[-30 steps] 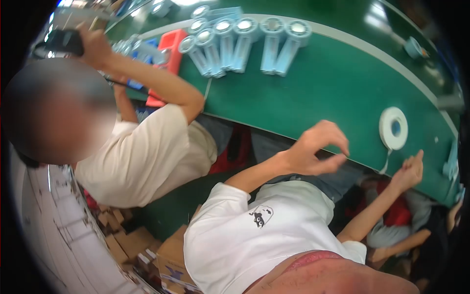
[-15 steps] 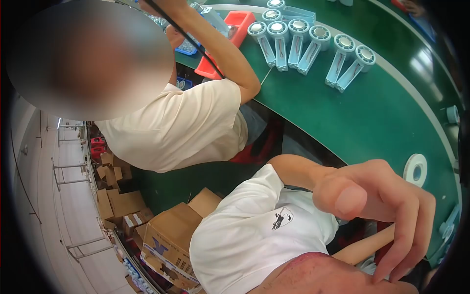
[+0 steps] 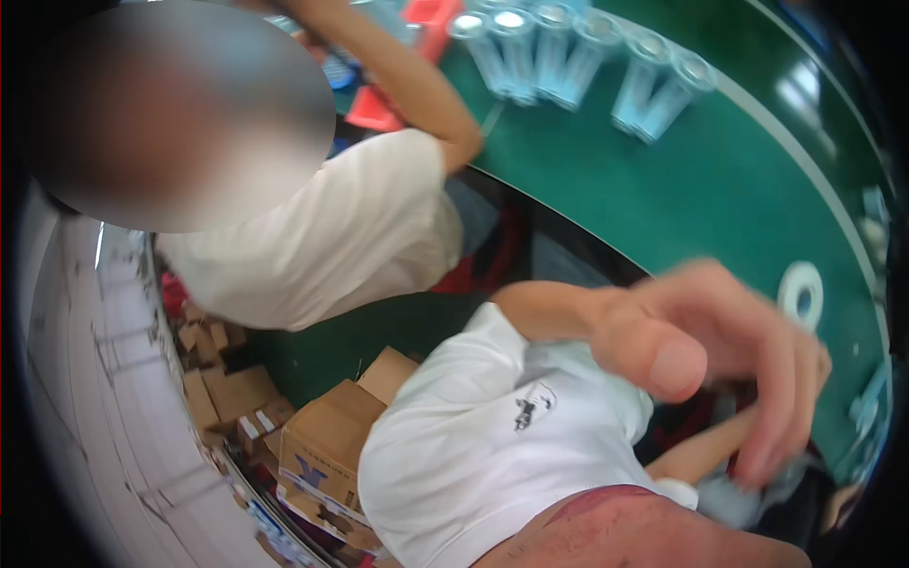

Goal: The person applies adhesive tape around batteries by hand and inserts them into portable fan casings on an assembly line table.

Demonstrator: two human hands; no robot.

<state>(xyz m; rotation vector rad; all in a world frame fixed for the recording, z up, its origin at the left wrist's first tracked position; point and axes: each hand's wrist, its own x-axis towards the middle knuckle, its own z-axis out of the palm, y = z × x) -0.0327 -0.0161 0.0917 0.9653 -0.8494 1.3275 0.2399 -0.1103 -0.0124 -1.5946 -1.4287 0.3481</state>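
Observation:
My left hand (image 3: 720, 331) is raised close to the camera. Its thumb stands apart from the bent fingers, which hang downward and are blurred. Nothing shows between them. Behind it a white tape-like roll (image 3: 801, 295) rests on the green table (image 3: 653, 204); I cannot tell its exact kind. Part of another forearm (image 3: 705, 452) shows below my left hand, and any hand at its end is hidden, so my right hand is not visible. My white shirt (image 3: 502, 464) with a small dark print fills the lower middle.
A co-worker in a cream shirt (image 3: 322, 227) sits at the left with an arm raised. Several light-blue round-headed housings (image 3: 597, 57) stand at the table's far side, near a red tray (image 3: 377, 109). Cardboard boxes (image 3: 331, 431) stand on the floor behind.
The view has shifted, so the table items sit higher and more to the left. My left fingertips have lifted from near the skin at the bottom edge.

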